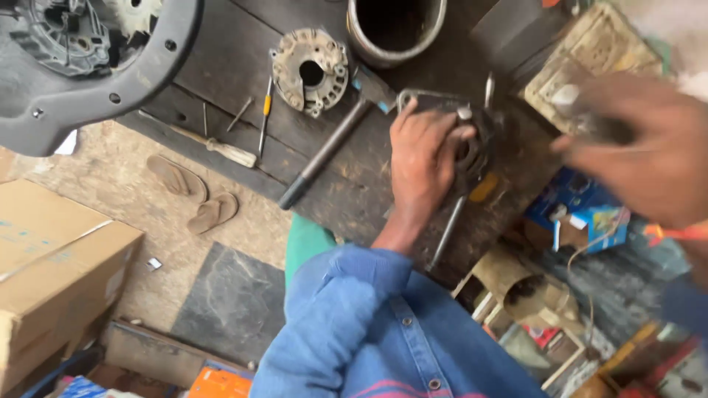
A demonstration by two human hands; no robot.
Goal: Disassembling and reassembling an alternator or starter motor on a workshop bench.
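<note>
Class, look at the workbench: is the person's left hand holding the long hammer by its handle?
No. The left hand presses on a dark metal part, while the hammer lies untouched beside it.

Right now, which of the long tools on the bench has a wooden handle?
The screwdriver lying near the bench's left edge. Its handle is pale wood, while the thin one beside it has a yellow band and the hammer has a dark metal handle.

Dark round metal part (472,151) flat on workbench, blurred grey tool (590,121) above
</note>
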